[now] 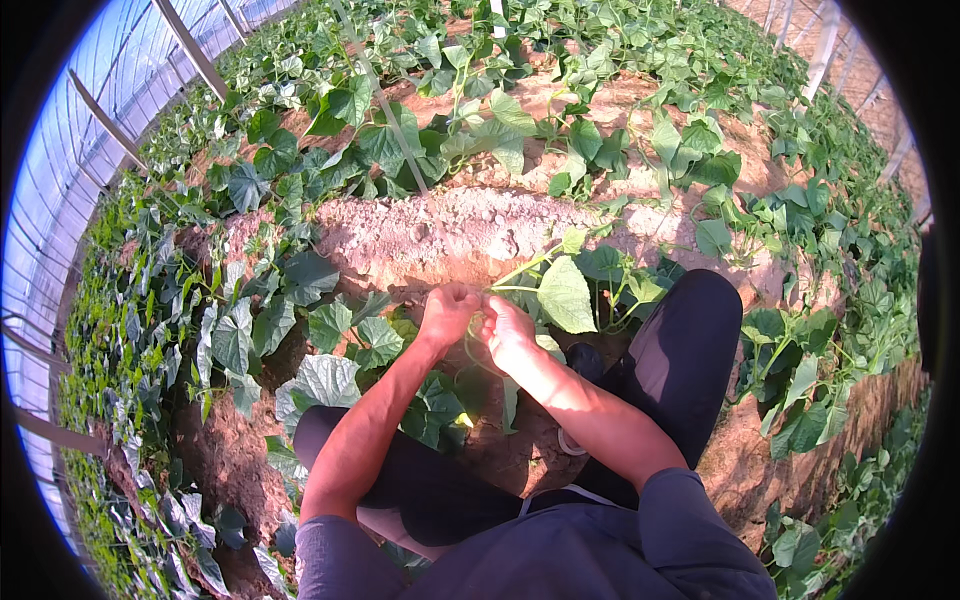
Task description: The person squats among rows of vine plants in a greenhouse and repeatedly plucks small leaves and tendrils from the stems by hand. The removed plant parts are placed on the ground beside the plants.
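My left hand (451, 311) and my right hand (510, 330) meet in front of me, fingertips pinched close together. Between them the stem of a cucumber vine (525, 270) emerges towards the upper right, bearing a broad pale-green leaf (568, 295). A thin, pale string (390, 116) slants down from the top and fades just above my left fingers, which seem to pinch its lower end. My right fingers are closed at the stem. Below them hangs a thin green loop (472, 349), tendril or stem. The fingers hide the exact gripping point.
Rows of cucumber plants (390, 142) grow beyond a dry soil ridge (450, 221). More leaves (322, 382) crowd my left knee; others (802, 405) stand right of my bent right leg (682, 360). Greenhouse poles (191, 49) and plastic film line the left side.
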